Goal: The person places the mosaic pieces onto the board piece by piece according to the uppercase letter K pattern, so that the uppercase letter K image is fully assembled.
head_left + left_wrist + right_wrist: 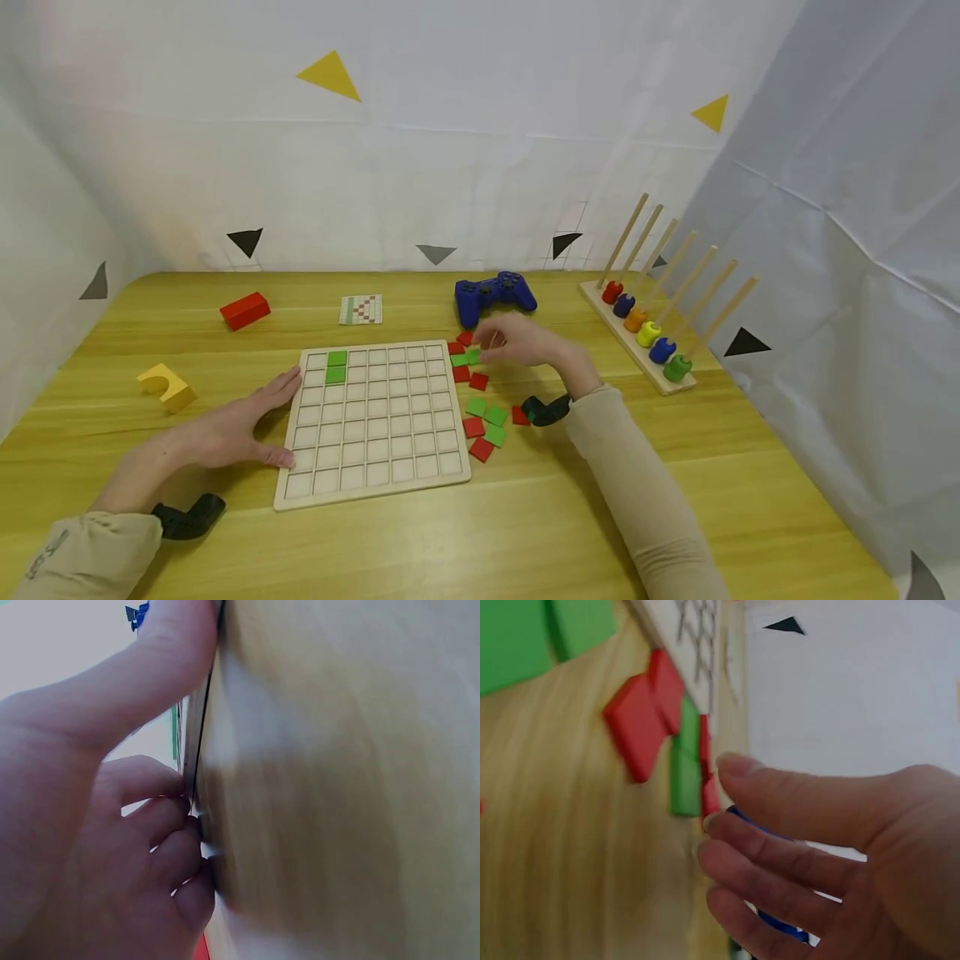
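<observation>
White sheeting [480, 192] backs a wood-grain table [600, 517] where a person's left hand [232, 425], fingers and thumb spread apart, rests against the edge of a gridded board [377, 429]. The right hand [525, 342], thumb and fingers apart and gripping nothing, hovers with a green tile [472, 357] just beside its fingertips. The tile looks light, stiff and smooth, likely best pinched by opposite thin edges, though red tiles [478, 381] crowd near. A blue controller [495, 292] sits just beyond that hand; tabletop stretches rightward from it to a peg stand [632, 340].

Gridded board [377, 428] lies flat, two green tiles [336, 375] inset; loose tiles [496, 416] alongside
</observation>
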Demonstrator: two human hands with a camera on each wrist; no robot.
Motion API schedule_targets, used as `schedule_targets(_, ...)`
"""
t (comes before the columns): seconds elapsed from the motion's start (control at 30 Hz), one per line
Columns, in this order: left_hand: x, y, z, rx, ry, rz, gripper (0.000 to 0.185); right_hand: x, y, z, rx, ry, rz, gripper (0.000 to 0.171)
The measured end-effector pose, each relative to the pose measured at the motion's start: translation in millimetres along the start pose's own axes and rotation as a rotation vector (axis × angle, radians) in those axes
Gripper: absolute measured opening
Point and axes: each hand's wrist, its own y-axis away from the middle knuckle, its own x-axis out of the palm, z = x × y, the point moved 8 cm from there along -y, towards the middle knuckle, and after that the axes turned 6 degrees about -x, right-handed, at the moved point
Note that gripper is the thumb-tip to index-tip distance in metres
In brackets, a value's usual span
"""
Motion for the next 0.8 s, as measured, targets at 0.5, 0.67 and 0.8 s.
schedule_targets(0.5, 1.3, -0.9, 1.7, 0.008, -0.01, -0.003, 0.116, 10.0, -2.2, -12.0, 0.044, -0.005, 0.031, 0.03)
schedule_targets(0.67, 1.4, -1.4, 1.1, 0.015, -0.006, -0.003, 0.115, 10.5, -3.1, -14.9, 0.06, -0.002, 0.014, 0.026)
schedule_targets(0.8, 1.2, -1.7, 1.4, 0.015, 0.001, -0.004, 0.114, 10.9, -3.9, -16.0, 0.062, -0.004, 0.005, 0.025)
